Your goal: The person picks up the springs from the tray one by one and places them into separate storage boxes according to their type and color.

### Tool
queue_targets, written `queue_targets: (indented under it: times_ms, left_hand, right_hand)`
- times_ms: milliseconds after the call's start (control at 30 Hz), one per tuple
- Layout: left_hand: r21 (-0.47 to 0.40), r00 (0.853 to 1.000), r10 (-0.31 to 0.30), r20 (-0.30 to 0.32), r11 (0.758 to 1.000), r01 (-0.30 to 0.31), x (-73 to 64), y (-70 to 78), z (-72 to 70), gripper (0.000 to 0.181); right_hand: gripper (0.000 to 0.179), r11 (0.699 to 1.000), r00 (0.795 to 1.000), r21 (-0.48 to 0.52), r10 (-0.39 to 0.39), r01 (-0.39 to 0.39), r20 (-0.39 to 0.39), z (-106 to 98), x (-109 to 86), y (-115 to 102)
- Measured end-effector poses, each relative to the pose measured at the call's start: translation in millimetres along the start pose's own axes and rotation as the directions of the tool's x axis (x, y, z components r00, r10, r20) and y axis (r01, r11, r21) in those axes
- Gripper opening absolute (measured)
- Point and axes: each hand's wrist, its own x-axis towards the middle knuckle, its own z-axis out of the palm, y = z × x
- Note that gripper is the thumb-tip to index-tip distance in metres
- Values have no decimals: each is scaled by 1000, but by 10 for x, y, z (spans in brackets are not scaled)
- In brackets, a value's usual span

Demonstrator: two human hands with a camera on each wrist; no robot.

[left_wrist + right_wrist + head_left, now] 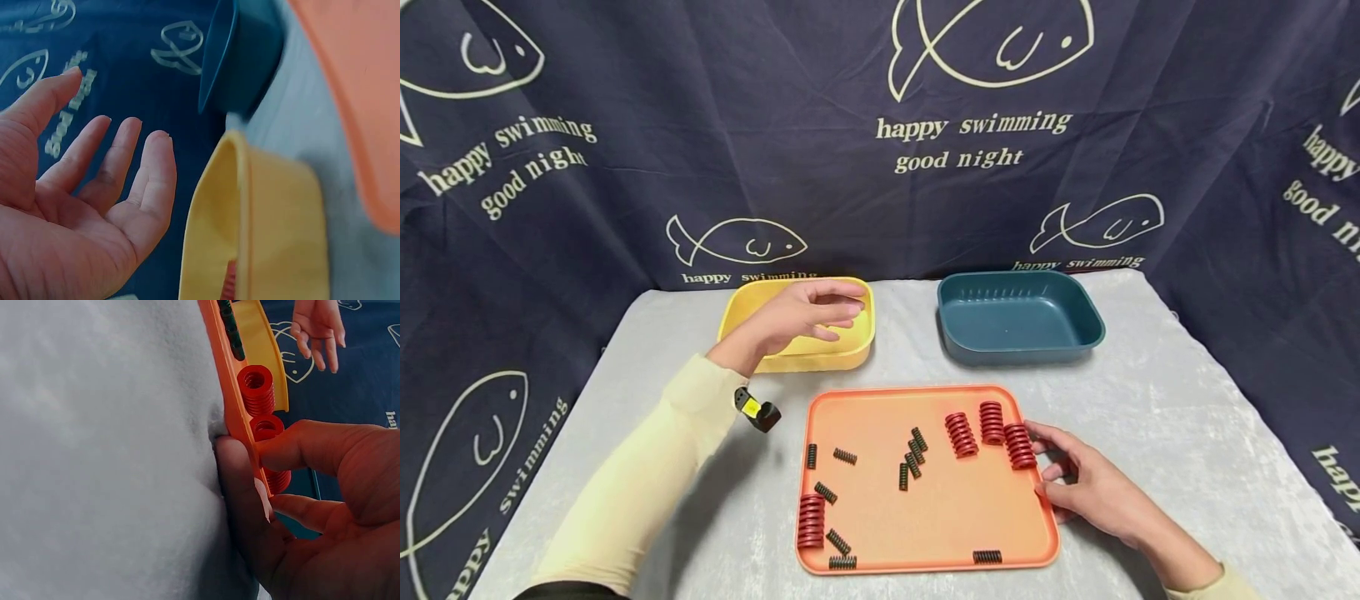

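My left hand (808, 312) hovers over the yellow bin (816, 362), its fingers loosely spread and nothing in them. In the left wrist view, part of a red coil spring (229, 282) shows inside that bin. At the right edge of the orange tray (947, 521), my right hand (1097, 492) pinches the rim, thumb on top and a finger outside and under it. Beside those fingers, a large red spring (1020, 446) leans at the tray's edge, with two more red springs (961, 435) to its left. Another red spring (811, 521) lies at the tray's left side.
Small dark springs (903, 477) lie in a cluster mid-tray, and several others (845, 457) sit along the left and front sides. A teal bin (1022, 357) stands at the back right on the grey cloth (1165, 433). Dark blue curtain hangs behind.
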Motion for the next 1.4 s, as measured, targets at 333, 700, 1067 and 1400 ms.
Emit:
queue_targets:
  times_ms: [333, 700, 1067, 1400]
  left_hand:
    - [-20, 985, 10, 172, 1000, -7, -11, -65, 420, 47]
    - [-41, 952, -59, 299, 996, 74, 118, -287, 868, 49]
    - [41, 901, -142, 409, 990, 138, 317, -485, 1161, 54]
    - [30, 857, -137, 498, 990, 141, 420, -571, 1272, 53]
  right_hand:
    - [80, 1000, 1000, 9, -21, 21, 2, -7, -3, 14]
    - [80, 1000, 1000, 7, 16, -16, 0, -9, 9, 5]
    - [81, 1000, 1000, 18, 18, -19, 13, -8, 17, 18]
    - [80, 1000, 1000, 17, -8, 7, 18, -4, 7, 29]
